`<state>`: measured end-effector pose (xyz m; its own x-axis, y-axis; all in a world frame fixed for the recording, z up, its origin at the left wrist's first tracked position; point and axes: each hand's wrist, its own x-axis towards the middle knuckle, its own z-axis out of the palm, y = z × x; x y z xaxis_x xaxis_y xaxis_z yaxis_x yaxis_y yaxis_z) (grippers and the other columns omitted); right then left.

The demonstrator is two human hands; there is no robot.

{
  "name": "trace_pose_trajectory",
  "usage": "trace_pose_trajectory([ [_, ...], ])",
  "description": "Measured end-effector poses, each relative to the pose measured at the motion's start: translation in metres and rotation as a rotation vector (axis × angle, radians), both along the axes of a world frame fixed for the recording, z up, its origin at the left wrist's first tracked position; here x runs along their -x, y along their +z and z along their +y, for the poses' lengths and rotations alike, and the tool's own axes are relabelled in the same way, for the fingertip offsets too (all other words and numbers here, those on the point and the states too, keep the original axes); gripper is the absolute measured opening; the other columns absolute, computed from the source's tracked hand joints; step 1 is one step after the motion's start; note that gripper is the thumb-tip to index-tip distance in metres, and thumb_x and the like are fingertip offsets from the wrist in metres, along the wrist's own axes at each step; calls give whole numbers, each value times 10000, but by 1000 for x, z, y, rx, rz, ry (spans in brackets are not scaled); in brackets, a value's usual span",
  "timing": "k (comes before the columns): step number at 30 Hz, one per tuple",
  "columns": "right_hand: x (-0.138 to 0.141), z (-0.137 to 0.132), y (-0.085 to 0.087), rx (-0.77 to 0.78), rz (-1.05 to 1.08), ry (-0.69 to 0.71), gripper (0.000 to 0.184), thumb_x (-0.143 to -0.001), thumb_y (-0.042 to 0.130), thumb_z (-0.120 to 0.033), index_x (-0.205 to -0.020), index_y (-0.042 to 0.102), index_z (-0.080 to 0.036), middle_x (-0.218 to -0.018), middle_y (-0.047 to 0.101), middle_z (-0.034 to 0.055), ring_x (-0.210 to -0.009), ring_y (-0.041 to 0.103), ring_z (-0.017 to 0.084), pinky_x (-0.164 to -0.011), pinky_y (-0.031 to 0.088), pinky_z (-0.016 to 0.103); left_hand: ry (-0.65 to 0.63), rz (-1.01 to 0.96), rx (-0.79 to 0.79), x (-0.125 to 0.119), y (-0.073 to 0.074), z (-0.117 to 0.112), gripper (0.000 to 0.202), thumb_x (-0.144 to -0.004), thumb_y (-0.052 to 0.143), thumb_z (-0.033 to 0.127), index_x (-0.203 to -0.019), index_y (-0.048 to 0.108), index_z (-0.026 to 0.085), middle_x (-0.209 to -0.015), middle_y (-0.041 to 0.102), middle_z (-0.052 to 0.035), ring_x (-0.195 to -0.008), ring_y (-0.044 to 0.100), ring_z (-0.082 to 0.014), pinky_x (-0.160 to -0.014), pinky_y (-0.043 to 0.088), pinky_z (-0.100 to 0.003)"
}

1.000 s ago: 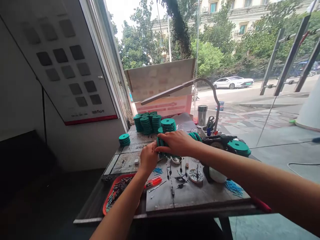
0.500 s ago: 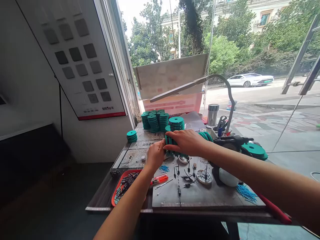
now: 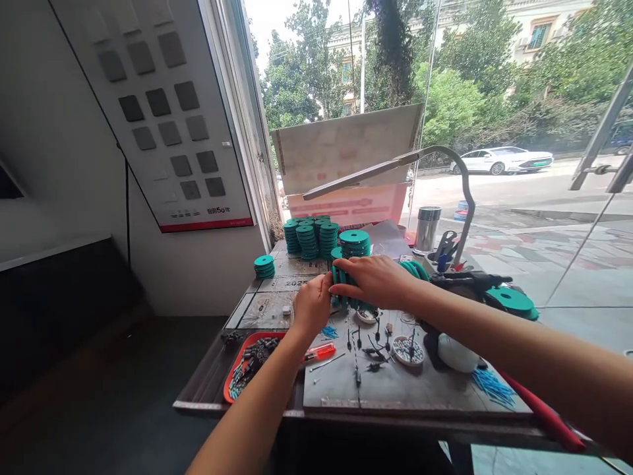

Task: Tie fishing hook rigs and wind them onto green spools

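My right hand (image 3: pixel 376 280) lies over a row of green discs (image 3: pixel 342 277) standing on edge in the middle of the workbench (image 3: pixel 395 389), its fingers curled round them. My left hand (image 3: pixel 311 305) is closed against the left end of the same row. Taller stacks of green discs (image 3: pixel 309 237) stand behind, with one more stack (image 3: pixel 354 243) just beyond my hands. A short stack of green discs (image 3: pixel 264 266) sits alone at the left.
A red tray (image 3: pixel 236 376) of small dark parts sits at the bench's front left, beside a red-handled screwdriver (image 3: pixel 319 353). Small black components and a round white board (image 3: pixel 408 350) lie in front. A bent desk lamp (image 3: pixel 390 168), a metal cup (image 3: pixel 426 229) and a tool holder stand behind.
The view has shifted a little, so the bench sits further right in the picture. Both hands stay on the row of green discs, the left one pressed closer to its end.
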<state>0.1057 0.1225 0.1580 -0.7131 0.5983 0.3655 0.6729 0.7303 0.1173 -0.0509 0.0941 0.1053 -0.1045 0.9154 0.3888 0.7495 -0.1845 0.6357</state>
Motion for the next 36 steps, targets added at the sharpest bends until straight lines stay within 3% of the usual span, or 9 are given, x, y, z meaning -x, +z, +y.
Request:
trace_pose_trajectory([
  [4,-1,0,0,-2,3,10,541,-918,299,-611,-1127,535,-172,-898,661,79,-786,627,236,-513,225,279,-63,13,-21,0,1,-4,251,-903,304,346,-851,498,196,-613,514,10,-577,468,-148,-552,299,-244],
  [9,-1,0,-1,-8,5,8,525,-908,346,-605,-1122,532,-163,-881,657,73,-772,626,241,-505,189,284,-58,43,39,8,11,2,498,-897,267,501,-563,455,183,-498,455,-13,-482,420,-147,-502,252,-262],
  [15,-1,-1,0,-5,2,10,537,-904,331,-624,-1117,533,-175,-865,650,69,-749,619,236,-504,179,283,-196,2,43,12,17,-5,253,-879,345,382,-913,510,194,-542,483,41,-501,459,-136,-527,315,-236],
  [17,-1,-1,0,-3,1,6,530,-905,343,-614,-1115,535,-167,-855,649,74,-741,616,235,-504,186,281,-211,6,51,11,15,-3,287,-879,343,385,-781,521,182,-521,481,29,-495,453,-134,-525,310,-241],
  [19,-1,-1,0,-1,0,1,523,-901,365,-604,-1118,536,-159,-868,648,82,-751,615,241,-505,198,280,-198,2,60,10,12,1,461,-900,265,442,-584,471,177,-485,478,-3,-480,451,-137,-516,302,-254],
  [21,0,-2,0,6,0,2,524,-899,370,-602,-1132,530,-161,-896,646,88,-777,616,246,-512,223,277,-165,-15,58,10,9,4,542,-903,215,496,-522,436,181,-468,477,-19,-472,457,-144,-508,297,-263],
  [26,-1,0,2,65,3,24,550,-911,326,-602,-1176,519,-160,-927,640,103,-801,617,258,-557,316,288,-186,-56,45,13,6,-2,296,-885,329,421,-833,506,190,-527,487,37,-484,461,-137,-510,312,-244],
  [30,-5,5,9,169,9,54,551,-927,318,-575,-1252,486,-163,-1063,624,110,-916,607,276,-655,401,332,-207,-78,63,16,7,-3,445,-881,299,505,-619,456,181,-510,463,17,-466,437,-125,-488,306,-249],
  [36,-1,7,23,272,-25,153,583,-851,525,-510,-1305,447,-154,-1274,520,114,-1131,507,267,-904,402,355,-249,-221,103,15,3,3,403,-869,327,509,-690,456,172,-543,474,28,-419,428,-96,-447,330,-229],
])
